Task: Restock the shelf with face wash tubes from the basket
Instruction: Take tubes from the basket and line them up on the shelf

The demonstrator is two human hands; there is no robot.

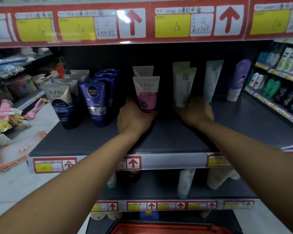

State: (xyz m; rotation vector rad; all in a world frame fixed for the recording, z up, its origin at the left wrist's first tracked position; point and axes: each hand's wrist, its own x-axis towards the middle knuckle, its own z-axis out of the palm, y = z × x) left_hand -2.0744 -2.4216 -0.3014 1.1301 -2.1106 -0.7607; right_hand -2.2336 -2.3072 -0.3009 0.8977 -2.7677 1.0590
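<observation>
Shop shelves stand all around me, and the dark grey shelf [167, 137] in front is where I am working. My left hand [134, 119] is curled round the bottom of a pink and white Softto tube [146, 93], which stands cap down on the shelf with one more just like it right behind. My right hand [195, 110] grips the bottom of a pale green tube [184, 86], with a matching one close behind it too. I think I am setting both tubes down in their rows. To do it well, I should keep each tube straight up, with its name facing me, line it up with the one behind, and let go slowly so it does not tip. Next to my left hand are blue Nivea Men tubes [96, 102] and grey Softto tubes [61, 103]. Past my right hand stand a light teal tube [212, 80] and a purple bottle [238, 80]. Down at the bottom edge I can see the red rim of the basket [167, 228], but not what is inside it.
</observation>
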